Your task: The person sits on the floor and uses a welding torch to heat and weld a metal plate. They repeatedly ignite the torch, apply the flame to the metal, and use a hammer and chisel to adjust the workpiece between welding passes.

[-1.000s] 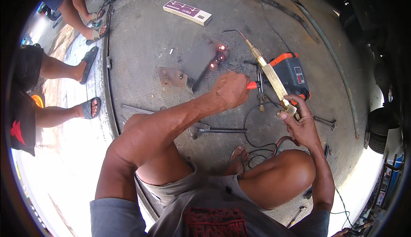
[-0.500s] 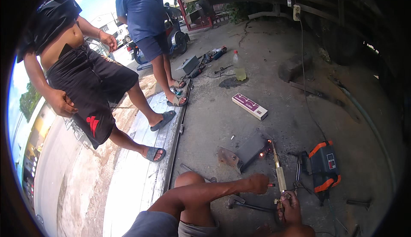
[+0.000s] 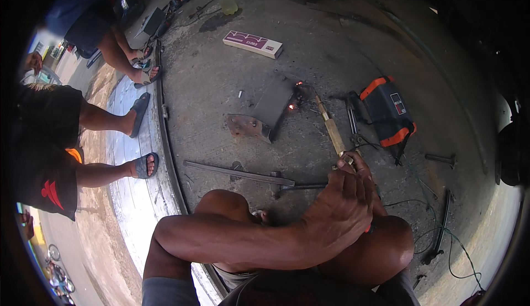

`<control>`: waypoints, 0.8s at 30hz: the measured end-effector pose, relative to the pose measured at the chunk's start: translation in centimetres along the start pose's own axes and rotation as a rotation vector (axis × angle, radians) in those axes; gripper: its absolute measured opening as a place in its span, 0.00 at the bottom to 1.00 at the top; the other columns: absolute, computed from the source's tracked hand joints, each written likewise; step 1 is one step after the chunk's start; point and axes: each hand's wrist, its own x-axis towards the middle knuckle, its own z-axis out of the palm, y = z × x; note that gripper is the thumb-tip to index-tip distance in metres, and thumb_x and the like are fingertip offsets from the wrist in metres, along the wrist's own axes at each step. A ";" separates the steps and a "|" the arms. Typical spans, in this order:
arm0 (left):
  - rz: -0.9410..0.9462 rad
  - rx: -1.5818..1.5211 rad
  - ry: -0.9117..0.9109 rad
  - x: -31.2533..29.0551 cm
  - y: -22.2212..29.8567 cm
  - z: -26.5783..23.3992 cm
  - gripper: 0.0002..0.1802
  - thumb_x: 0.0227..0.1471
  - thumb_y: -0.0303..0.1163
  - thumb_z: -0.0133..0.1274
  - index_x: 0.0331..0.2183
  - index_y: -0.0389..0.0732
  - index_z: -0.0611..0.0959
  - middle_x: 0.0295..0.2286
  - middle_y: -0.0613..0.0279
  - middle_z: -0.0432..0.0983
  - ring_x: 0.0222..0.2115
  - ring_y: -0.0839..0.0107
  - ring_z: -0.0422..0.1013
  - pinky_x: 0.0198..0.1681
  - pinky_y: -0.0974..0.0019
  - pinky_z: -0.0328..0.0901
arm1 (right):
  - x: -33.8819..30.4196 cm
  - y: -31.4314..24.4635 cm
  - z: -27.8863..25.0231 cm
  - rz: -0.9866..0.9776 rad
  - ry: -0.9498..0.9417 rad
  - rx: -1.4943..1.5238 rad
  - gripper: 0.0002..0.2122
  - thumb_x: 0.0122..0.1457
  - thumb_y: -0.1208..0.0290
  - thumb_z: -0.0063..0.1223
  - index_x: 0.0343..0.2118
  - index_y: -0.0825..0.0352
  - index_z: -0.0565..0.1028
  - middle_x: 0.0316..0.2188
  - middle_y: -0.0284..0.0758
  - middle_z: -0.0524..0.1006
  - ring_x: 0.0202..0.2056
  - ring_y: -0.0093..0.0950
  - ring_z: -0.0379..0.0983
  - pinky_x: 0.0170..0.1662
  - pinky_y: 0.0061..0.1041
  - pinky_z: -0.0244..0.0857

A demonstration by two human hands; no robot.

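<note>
The rear end of the torch (image 3: pixel 333 133) is hidden behind the left hand (image 3: pixel 343 206), which also covers much of the right hand (image 3: pixel 360 166). Below the torch, a red item (image 3: pixel 368 228) is largely concealed, kind undetermined. Left of the torch, a bystander (image 3: pixel 47 140) is cut off.

**Items Around the Work Area**

Purple-and-white box (image 3: pixel 253 44): flat on the concrete floor (image 3: pixel 201 101). Bottle with yellowish liquid (image 3: pixel 227 5): beyond the box, beside a dark stain (image 3: pixel 214 23). Person in black shorts (image 3: pixel 47 135): standing on pale boards (image 3: pixel 132 201).

torch (image 3: pixel 334 135): 1 | metal channel (image 3: pixel 273 99): 1 | carton (image 3: pixel 253 44): 1 | bottle (image 3: pixel 228 6): 1 | bystander sandals (image 3: pixel 139 119): 4
</note>
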 end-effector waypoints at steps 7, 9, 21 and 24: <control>0.195 -0.062 -0.181 -1.2 -3.9 1.1 0.23 0.52 0.36 0.57 0.42 0.26 0.86 0.29 0.55 0.80 0.31 0.64 0.75 0.38 0.61 0.65 | 0.8 1.1 0.7 -0.115 0.121 -0.274 0.18 0.67 0.60 0.64 0.53 0.64 0.76 0.36 0.29 0.78 0.38 0.15 0.72 0.40 0.21 0.69; 0.271 -0.074 -0.264 -1.0 -3.7 1.7 0.20 0.51 0.37 0.58 0.40 0.30 0.88 0.29 0.57 0.81 0.31 0.63 0.76 0.39 0.57 0.65 | 0.2 0.4 0.2 -0.126 0.156 -0.407 0.18 0.67 0.59 0.65 0.53 0.63 0.76 0.32 0.29 0.78 0.34 0.13 0.72 0.36 0.20 0.68; 0.396 -0.110 -0.835 4.3 -2.3 6.1 0.11 0.51 0.36 0.62 0.36 0.43 0.92 0.34 0.61 0.86 0.39 0.61 0.83 0.41 0.51 0.71 | 1.0 -16.3 0.5 -0.051 0.108 -0.320 0.26 0.64 0.45 0.64 0.55 0.60 0.72 0.22 0.26 0.71 0.13 0.13 0.63 0.14 0.16 0.57; 0.297 -0.227 -0.587 3.8 -3.8 6.0 0.08 0.53 0.33 0.60 0.31 0.41 0.90 0.36 0.53 0.86 0.41 0.58 0.83 0.44 0.57 0.73 | 2.8 -14.2 -0.5 -0.089 0.012 -0.285 0.25 0.65 0.45 0.63 0.54 0.60 0.73 0.23 0.25 0.70 0.14 0.12 0.63 0.14 0.15 0.57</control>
